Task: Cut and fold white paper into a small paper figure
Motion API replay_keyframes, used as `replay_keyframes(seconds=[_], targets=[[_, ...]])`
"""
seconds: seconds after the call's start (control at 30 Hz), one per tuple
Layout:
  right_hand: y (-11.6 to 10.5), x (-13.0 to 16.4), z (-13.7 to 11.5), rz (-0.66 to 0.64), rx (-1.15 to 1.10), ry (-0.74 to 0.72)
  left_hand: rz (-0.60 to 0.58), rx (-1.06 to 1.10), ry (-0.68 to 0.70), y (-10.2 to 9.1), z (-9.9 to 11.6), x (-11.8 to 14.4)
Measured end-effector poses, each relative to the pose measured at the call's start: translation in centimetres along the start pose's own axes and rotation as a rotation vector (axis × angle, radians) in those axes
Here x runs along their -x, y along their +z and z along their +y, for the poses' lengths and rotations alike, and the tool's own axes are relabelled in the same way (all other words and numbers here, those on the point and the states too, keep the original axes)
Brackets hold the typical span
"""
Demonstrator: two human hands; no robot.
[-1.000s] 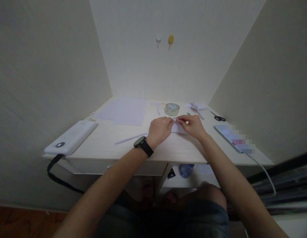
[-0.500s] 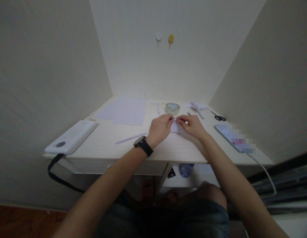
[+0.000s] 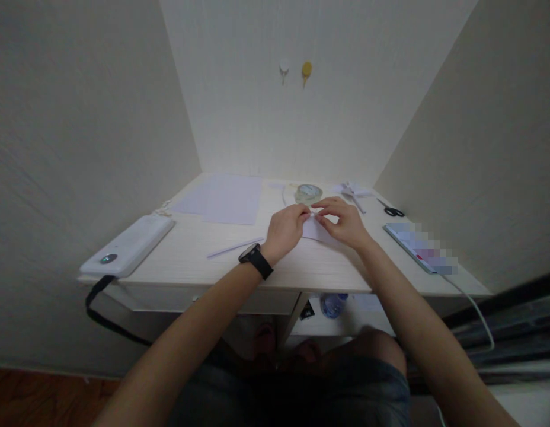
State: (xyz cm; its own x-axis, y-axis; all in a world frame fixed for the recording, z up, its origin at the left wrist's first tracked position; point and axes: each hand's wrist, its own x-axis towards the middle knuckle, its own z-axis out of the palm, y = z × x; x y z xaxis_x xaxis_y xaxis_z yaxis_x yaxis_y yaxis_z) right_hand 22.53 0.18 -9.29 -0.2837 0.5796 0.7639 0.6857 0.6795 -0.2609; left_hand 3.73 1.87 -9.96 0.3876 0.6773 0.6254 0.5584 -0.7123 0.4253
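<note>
My left hand [image 3: 285, 230], with a black watch [image 3: 252, 254] on its wrist, pinches the upper edge of a small white piece of paper [image 3: 317, 230]. Fingertips of my right hand [image 3: 344, 220] meet the same edge from the other side, its index finger lifted away from the thumb. The paper lies low over the desk, partly covered by both hands. Just beyond them rests a roll of clear tape [image 3: 308, 193]. A thin rolled paper stick [image 3: 234, 247] lies left of my left hand.
White sheets [image 3: 233, 198] lie at the back left. A folded paper pinwheel [image 3: 354, 193] and black scissors [image 3: 393, 210] are at the back right. A phone [image 3: 411, 248] with a cable sits on the right, a white power bank [image 3: 128, 246] on the left. Below stands a bottle [image 3: 333, 305].
The index finger of my right hand has lifted and stretched leftward. The paper has shifted slightly, showing more below the hands. My left hand stays nearly in place.
</note>
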Motion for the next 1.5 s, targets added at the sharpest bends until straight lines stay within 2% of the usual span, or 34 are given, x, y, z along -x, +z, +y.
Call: replay_keyframes(seconds=[0.33, 0.8, 0.97, 1.13, 1.37, 1.5], targets=[[0.29, -0.14, -0.10, 0.085, 0.064, 0.011, 0.036, 0.038, 0.018, 0.05, -0.18, -0.07], [0.36, -0.33, -0.43, 0.164, 0.045, 0.035, 0.005, -0.022, 0.029, 0.02, 0.08, 0.05], [0.37, -0.27, -0.24, 0.151, 0.035, 0.117, -0.006, -0.040, 0.016, 0.19, -0.09, -0.03], [0.27, -0.28, -0.22, 0.133, 0.015, 0.129, -0.017, -0.053, 0.006, 0.16, -0.04, -0.08], [0.28, -0.34, -0.21, 0.118, -0.050, 0.163, -0.072, 0.077, -0.086, 0.02, 0.26, -0.11], [0.52, -0.24, 0.25, 0.106, -0.067, 0.184, -0.065, 0.089, -0.073, 0.07, 0.23, -0.06]])
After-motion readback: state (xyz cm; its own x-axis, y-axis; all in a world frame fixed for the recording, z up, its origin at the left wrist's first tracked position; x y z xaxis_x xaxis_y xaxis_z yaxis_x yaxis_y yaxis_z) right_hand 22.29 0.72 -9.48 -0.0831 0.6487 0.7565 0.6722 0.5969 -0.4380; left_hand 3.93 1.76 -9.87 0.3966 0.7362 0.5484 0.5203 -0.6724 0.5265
